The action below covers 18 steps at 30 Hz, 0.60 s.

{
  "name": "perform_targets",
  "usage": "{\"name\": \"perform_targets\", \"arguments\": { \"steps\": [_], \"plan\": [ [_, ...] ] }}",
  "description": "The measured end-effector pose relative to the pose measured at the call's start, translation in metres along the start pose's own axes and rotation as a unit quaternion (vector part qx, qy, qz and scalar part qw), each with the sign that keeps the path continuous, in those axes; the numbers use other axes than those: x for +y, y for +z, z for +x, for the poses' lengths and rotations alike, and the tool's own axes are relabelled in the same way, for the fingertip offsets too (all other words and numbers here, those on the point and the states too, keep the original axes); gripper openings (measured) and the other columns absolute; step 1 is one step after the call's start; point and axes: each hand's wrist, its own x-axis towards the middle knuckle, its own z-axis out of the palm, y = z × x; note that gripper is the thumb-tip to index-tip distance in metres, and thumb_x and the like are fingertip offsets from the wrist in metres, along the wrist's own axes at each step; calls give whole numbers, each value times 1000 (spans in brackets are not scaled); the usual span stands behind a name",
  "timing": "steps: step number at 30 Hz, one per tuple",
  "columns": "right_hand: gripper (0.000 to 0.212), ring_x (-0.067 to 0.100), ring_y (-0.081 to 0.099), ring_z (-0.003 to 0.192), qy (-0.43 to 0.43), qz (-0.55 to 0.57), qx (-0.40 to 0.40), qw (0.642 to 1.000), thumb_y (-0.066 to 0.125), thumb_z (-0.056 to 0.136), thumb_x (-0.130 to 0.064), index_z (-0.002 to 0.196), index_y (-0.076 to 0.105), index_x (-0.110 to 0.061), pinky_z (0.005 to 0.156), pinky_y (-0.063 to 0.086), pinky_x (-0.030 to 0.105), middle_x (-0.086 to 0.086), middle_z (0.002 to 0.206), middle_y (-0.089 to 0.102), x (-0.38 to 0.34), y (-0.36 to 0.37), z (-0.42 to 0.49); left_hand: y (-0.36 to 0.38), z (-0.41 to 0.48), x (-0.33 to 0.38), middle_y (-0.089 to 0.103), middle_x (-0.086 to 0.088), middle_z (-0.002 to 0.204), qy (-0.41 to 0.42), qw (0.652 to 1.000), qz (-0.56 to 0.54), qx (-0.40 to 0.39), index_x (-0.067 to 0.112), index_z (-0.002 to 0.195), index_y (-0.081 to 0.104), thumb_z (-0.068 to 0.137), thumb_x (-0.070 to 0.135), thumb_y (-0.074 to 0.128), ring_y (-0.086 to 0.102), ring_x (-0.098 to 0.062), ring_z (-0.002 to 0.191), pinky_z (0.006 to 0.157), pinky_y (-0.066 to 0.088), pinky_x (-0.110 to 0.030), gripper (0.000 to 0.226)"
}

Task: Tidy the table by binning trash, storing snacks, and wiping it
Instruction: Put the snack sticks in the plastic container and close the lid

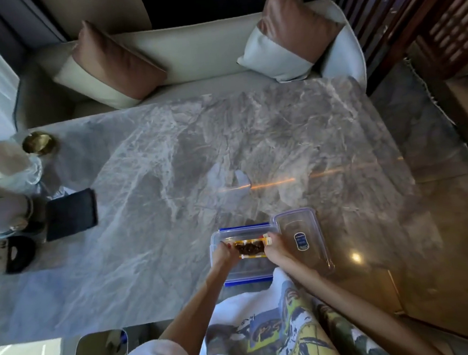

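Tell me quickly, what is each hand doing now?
Left hand: closed on the left end of the snack packet, over the clear container.
Right hand: closed on its right end.

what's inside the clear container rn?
Inside the clear container, one yellow snack packet with dark contents, gripped by the left hand and right hand. The rest looks bare; what lies under packet and hands is hidden.
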Motion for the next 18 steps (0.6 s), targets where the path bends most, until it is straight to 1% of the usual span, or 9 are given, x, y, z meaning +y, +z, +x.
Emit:
{"name": "perform_targets", "arguments": {
  "steps": [2, 5, 6, 9, 11, 12, 15, 16, 18],
  "plan": [
    [46, 30, 54, 125, 1, -26, 11, 1000, 44, 92, 1, 137, 47, -10, 104, 45, 34, 15, 136, 56, -4, 4, 0, 3, 1, 1, 66, -26, 104, -11, 1000, 2, -3, -5, 95, 60, 89, 7, 43, 64, -35, 98, 87, 53, -41, 22],
    [42, 29, 56, 120, -1, -44, 27, 999, 46, 91, 0, 132, 49, -9, 99, 45, 32, 14, 131, 58, -7, 11, -1, 5, -1, 2, 67, -26, 113, -24, 1000, 7, -11, -5, 96, 60, 86, 3, 44, 64, -37, 107, 87, 53, -41, 20],
    [42, 28, 55, 122, -3, -49, 26, 998, 46, 91, 0, 133, 48, -9, 100, 44, 32, 14, 132, 57, -7, 12, -1, 5, -2, 2, 66, -27, 115, -24, 999, 13, -16, -6, 97, 61, 86, 2, 44, 63, -37, 108, 88, 53, -41, 22],
    [56, 29, 46, 132, -19, -76, 5, 997, 46, 90, 2, 144, 35, -9, 110, 40, 35, 14, 143, 46, -4, 16, -4, 3, -1, 4, 65, -25, 118, -22, 998, 50, -30, -9, 115, 61, 88, 4, 44, 63, -36, 110, 89, 53, -40, 34],
    [62, 29, 41, 137, -32, -84, -3, 996, 46, 91, 1, 149, 28, -9, 113, 38, 37, 14, 149, 41, -3, 16, -7, 2, 0, 6, 67, -23, 116, -17, 996, 82, -39, -9, 117, 60, 88, 6, 49, 65, -36, 108, 89, 55, -39, 35],
    [60, 28, 41, 137, -44, -81, 0, 996, 46, 92, -2, 150, 29, -9, 113, 37, 36, 13, 150, 41, -2, 14, -9, 1, 0, 8, 68, -22, 112, -10, 994, 100, -41, -9, 116, 61, 87, 7, 51, 67, -34, 103, 88, 56, -39, 34],
    [43, 24, 53, 130, -89, 8, 24, 996, 48, 96, -7, 139, 50, -10, 110, 42, 35, 10, 140, 56, 3, -3, -16, -1, -5, 23, 71, -18, 98, 44, 983, 174, -30, -4, 105, 65, 85, 13, 50, 67, -29, 82, 80, 61, -39, 30],
    [36, 24, 59, 122, -99, 54, 42, 993, 48, 96, -7, 131, 59, -10, 106, 46, 36, 11, 130, 64, 7, -11, -20, 0, -6, 31, 72, -18, 99, 72, 974, 213, -17, -1, 104, 65, 84, 15, 49, 68, -31, 84, 79, 60, -38, 30],
    [28, 25, 67, 107, -90, 126, 109, 982, 50, 94, -7, 114, 69, -12, 97, 51, 41, 11, 111, 73, 22, -30, -26, 6, -6, 52, 71, -20, 107, 133, 949, 286, 19, 4, 106, 65, 81, 15, 49, 68, -38, 97, 82, 55, -38, 32]
  ]
}}
